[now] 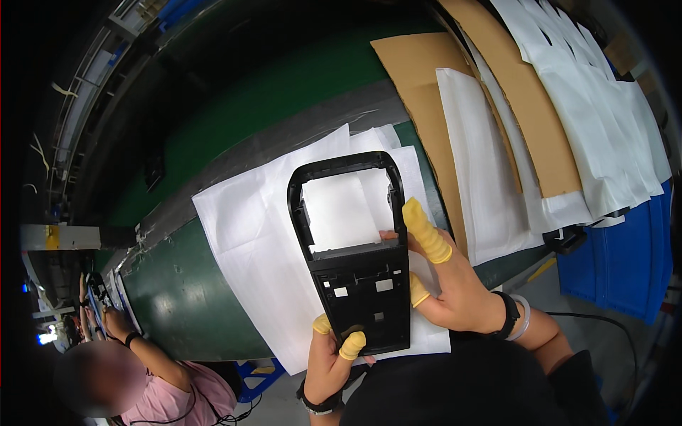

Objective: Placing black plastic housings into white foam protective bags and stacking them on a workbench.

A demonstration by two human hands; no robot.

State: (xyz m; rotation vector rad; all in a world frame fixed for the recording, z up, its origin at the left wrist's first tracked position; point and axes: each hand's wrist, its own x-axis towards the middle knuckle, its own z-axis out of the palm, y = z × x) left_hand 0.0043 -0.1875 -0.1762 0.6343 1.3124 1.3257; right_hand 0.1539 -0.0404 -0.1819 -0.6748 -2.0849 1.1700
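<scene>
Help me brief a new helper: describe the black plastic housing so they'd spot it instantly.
On the green worktop lie white sheets. Over them, the left hand and right hand hold a long black plastic housing. Unlike the sheets or brown cardboard nearby, it has one large squarish opening.

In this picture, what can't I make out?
Head view:
Black oblong plastic panel with a large opening: underside faces away.
Right hand in yellow finger covers: some fingers hidden behind the panel.
Small dark object on the far green surface: too dim to identify.
Co-worker in pink: face blurred.
</scene>
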